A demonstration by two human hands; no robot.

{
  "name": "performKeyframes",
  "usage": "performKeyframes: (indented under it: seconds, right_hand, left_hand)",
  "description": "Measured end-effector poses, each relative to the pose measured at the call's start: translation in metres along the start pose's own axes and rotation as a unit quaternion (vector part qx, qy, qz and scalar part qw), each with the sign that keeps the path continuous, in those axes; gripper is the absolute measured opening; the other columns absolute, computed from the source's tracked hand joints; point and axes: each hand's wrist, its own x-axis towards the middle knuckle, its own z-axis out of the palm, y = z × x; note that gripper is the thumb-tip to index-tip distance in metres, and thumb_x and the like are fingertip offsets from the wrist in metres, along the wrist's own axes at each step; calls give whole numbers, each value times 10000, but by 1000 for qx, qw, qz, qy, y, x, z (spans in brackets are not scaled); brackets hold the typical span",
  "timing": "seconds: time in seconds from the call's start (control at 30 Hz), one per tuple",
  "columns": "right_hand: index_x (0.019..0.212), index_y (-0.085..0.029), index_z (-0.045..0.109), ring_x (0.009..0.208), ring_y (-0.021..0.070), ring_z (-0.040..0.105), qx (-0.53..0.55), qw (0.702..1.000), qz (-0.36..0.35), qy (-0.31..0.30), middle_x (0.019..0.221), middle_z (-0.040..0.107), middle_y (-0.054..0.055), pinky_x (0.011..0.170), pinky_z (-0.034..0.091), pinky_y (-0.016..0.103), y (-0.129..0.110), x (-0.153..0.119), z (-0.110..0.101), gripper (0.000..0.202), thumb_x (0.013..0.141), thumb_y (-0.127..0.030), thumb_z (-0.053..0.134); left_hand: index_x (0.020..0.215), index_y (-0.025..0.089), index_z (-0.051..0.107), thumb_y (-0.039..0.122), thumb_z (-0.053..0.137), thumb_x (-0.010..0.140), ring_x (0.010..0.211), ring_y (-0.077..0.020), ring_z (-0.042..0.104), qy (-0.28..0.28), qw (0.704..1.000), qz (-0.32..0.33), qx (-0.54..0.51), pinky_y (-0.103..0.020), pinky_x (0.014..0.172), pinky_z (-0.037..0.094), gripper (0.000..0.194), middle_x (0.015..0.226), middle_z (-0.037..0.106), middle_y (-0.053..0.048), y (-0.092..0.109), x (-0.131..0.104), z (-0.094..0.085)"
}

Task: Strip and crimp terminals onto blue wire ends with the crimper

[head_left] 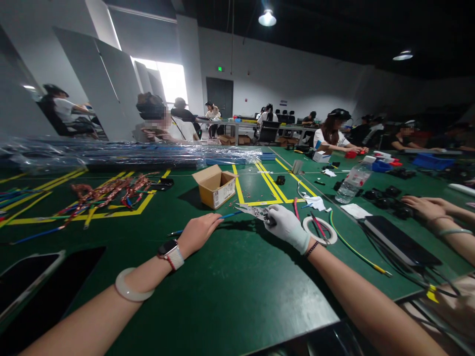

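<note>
Left hand: bare, centre of the frame; fingers closed on a blue wire, its front end met by the tip of the pliers. Right hand: white-gloved, right of centre; closed around silver pliers. The two hands are held apart, bridged by wire and tool.

Green tabletop, on which are laid:
- Cardboard box, flap raised, just beyond the pliers.
- Tape roll, lying flat beside the gloved hand.
- Green-and-yellow wire, curved, right of the roll.
- Copper wire heap, left of the frame.
- Water bottle, tilted in view, upper right.

At the right edge, black parts are touched by a co-worker's hand.
</note>
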Motion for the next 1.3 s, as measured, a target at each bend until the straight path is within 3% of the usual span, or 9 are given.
performKeyframes:
  seconds: [0.17, 0.27, 0.37, 0.5, 0.7, 1.03, 1.3]
  right_hand:
    - [853, -204, 514, 862, 170, 579, 119, 990, 59, 50, 939, 579, 49, 754, 475, 282, 0, -3, 17, 112, 746, -216, 548]
    - [1142, -185, 468, 898, 174, 593, 157, 979, 98, 85, 1104, 543, 93, 768, 486, 302, -1, -4, 22, 423, 727, -208, 545]
    - [1307, -164, 389, 1021, 202, 561, 125, 988, 84, 45, 1202, 535, 123, 872, 458, 333, -4, -3, 20, 585, 735, -176, 512]
    - [1259, -122, 489, 1108, 254, 495, 30, 998, 47, -14, 1171, 586, 139, 992, 359, 402, -9, 1, 15, 513, 746, -136, 479]
    - [1233, -135, 524, 1014, 227, 551, 5, 995, 91, -30, 1154, 618, 117, 898, 401, 309, -9, 4, 19, 449, 785, -129, 487]
    - [1118, -139, 573, 972, 217, 576, -41, 994, 72, -72, 1075, 640, 131, 841, 383, 291, -5, 25, 17, 312, 822, -110, 479]
    - [1061, -140, 571, 911, 216, 581, -39, 995, 61, -65, 971, 652, 104, 781, 373, 279, -5, 30, 21, 270, 806, -107, 488]
  left_hand:
    - [1074, 190, 634, 403, 289, 996, 971, -210, 659, 6, 1000, -26, 7, -315, 847, 508, 413, 1071, 700, -69, -2, -1, 0]
    - [1077, 185, 639, 397, 294, 995, 973, -213, 661, 7, 1000, -28, 1, -318, 851, 509, 413, 1077, 699, -73, -2, -1, 0]
    - [1070, 188, 646, 398, 307, 992, 958, -217, 666, 10, 1000, -28, -3, -317, 841, 512, 407, 1068, 703, -73, -2, -1, 1]
    - [1067, 170, 650, 398, 309, 991, 963, -228, 665, 4, 1000, -29, -6, -337, 849, 512, 418, 1069, 703, -85, -5, -1, 1]
    - [1079, 186, 647, 398, 298, 993, 971, -213, 664, -1, 1000, -25, -15, -320, 859, 509, 417, 1082, 703, -73, -5, -2, 0]
    - [1040, 198, 658, 414, 330, 976, 962, -216, 667, 4, 998, -41, -42, -325, 841, 518, 398, 1064, 708, -69, -5, -4, 1]
    - [1022, 185, 653, 379, 340, 973, 938, -225, 671, -13, 998, -55, -33, -334, 823, 518, 371, 1051, 708, -81, -5, -3, 0]
